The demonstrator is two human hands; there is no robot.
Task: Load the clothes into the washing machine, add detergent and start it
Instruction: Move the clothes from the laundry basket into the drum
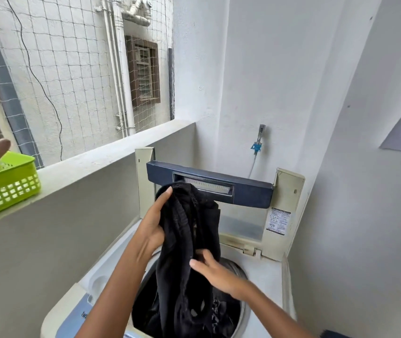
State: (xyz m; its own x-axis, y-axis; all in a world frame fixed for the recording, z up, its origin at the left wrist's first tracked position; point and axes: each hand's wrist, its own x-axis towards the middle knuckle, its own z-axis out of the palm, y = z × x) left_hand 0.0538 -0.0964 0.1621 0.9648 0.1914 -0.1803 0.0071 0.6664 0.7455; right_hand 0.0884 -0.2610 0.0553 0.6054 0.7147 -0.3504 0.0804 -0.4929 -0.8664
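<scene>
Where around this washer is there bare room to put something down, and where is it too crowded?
Free: the ledge between the green basket and the raised lid, and the washer top right of the drum opening, up to the wall. Crowded: the drum opening, where the left hand and right hand hold the dark garment.

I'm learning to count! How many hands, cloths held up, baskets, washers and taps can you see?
2 hands: left hand, right hand
1 cloth, black
1 basket, green
1 washer
1 tap
Total: 6
</scene>
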